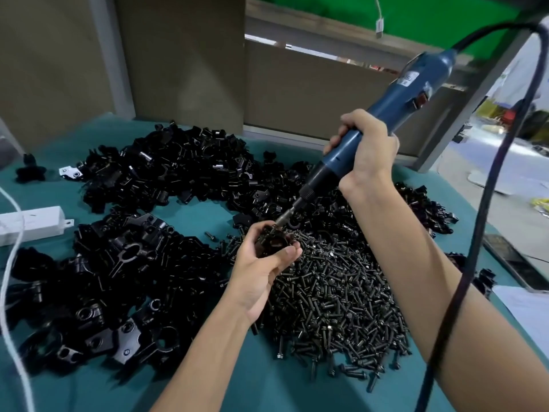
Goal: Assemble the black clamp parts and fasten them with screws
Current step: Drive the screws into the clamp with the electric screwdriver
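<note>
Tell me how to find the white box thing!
Start at the teal table and look to its far left edge. There, just left of the nearer pile of black clamp parts, lies a long white box with a white cable crossing it. Its neighbours are small and black; it alone is big, white and blocky.

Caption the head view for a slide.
Left hand holds a black clamp above the screw pile while the right hand presses a blue electric screwdriver onto it.

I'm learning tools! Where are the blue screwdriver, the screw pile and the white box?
blue screwdriver point(384, 106): head view, on its blue body.
screw pile point(335, 298): head view, the heap's middle.
white box point(32, 223): head view, its top face.
</note>
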